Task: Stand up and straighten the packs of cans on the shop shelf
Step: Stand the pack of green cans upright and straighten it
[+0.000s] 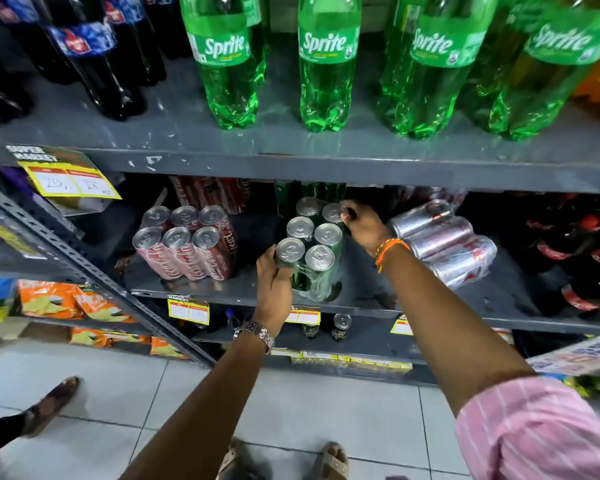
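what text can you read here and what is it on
"Sprite": labels of the green bottles on the top shelf
"SUPER MARKET": header of the yellow price tag at upper left
Coca-Cola script: red can pack, only partly legible
Prices on the tags, the dark bottles' blue labels and the silver can pack: too blurred to read

Bare shelf (257, 230) (a gap) separates red pack (187, 247) from green pack (312, 251)

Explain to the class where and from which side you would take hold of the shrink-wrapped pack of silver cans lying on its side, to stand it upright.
The shrink-wrapped pack of silver cans lies tipped, tops pointing left toward the upright green can pack. Probably best to take it with two hands from the front: one on the top end at the left, one on the base end at the right, then swing the tops upward. Its long sides offer only slack film.
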Action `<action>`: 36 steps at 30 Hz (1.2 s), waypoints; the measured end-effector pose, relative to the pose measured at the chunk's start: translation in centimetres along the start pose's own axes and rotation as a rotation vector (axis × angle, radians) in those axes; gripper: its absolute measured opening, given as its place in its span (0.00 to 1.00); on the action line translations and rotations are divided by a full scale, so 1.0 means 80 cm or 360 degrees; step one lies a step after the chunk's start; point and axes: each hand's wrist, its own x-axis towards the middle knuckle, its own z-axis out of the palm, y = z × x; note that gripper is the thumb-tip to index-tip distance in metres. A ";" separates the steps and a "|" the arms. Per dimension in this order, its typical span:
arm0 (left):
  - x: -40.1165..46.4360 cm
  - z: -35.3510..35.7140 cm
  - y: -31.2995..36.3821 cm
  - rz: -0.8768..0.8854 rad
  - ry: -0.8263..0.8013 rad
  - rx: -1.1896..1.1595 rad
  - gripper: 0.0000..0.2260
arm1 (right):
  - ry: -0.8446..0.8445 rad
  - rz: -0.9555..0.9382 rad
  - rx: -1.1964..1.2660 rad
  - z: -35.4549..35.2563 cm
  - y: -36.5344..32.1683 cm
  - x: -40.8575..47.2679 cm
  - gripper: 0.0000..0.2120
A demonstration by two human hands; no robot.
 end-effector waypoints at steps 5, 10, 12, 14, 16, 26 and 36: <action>0.079 -0.002 0.043 0.0005 -0.0007 0.0120 0.18 | 0.0494 -0.0118 0.0187 0.010 -0.003 -0.064 0.13; 0.153 0.035 0.082 -0.0016 -0.0542 0.0444 0.17 | 0.0670 -0.0173 0.0398 0.097 -0.011 -0.158 0.22; 0.165 0.045 0.083 -0.0035 -0.0674 0.0529 0.18 | 0.0655 -0.0143 0.0341 0.115 -0.008 -0.165 0.26; 0.174 0.046 0.079 -0.0062 -0.0703 0.0564 0.18 | 0.0653 -0.0108 0.0357 0.117 -0.005 -0.161 0.25; 0.180 0.040 0.073 -0.0080 -0.0668 0.0567 0.18 | 0.0640 -0.0123 0.0372 0.113 0.000 -0.156 0.25; 0.169 -0.002 0.039 -0.0029 -0.0276 0.0276 0.15 | 0.0524 -0.0103 0.0572 0.074 0.029 -0.125 0.27; 0.058 -0.049 0.012 0.0098 -0.0143 0.0061 0.12 | 0.0029 -0.0194 0.0585 0.010 0.019 -0.053 0.24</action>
